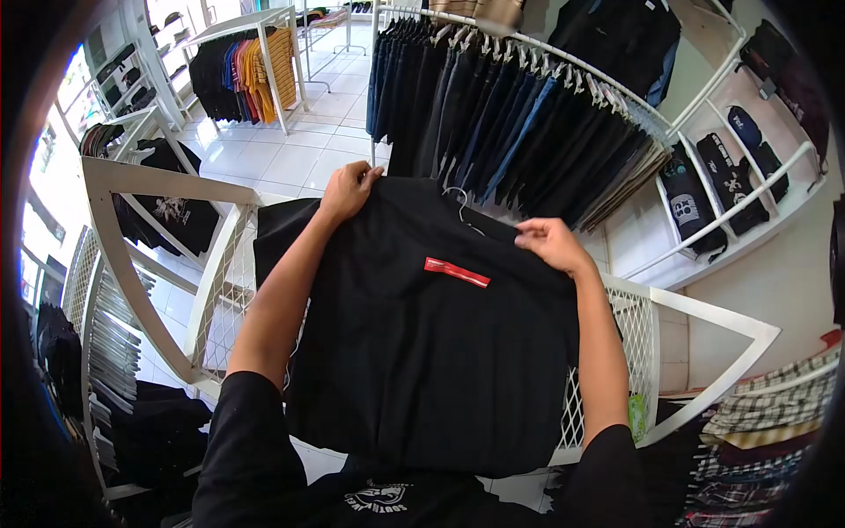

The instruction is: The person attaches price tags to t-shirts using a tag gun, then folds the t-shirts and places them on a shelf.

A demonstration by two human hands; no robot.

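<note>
A black T-shirt (422,352) with a small red printed strip (458,272) on its chest is spread out in front of me. The hook of a clothes hanger (459,204) shows at its neckline; most of the hanger is hidden. My left hand (350,187) is closed on the shirt's far edge, near the left shoulder. At the other shoulder, my right hand (553,244) pinches the fabric beside the collar. Beneath the shirt is a white metal mesh stand (635,330), largely covered by it.
Beyond the shirt, a curved rail (572,62) carries dark trousers (475,106) on hangers. Shelves with rolled dark garments (735,176) stand at the right, above stacked plaid clothes (775,414). A rack of colourful shirts (251,75) is at the far left.
</note>
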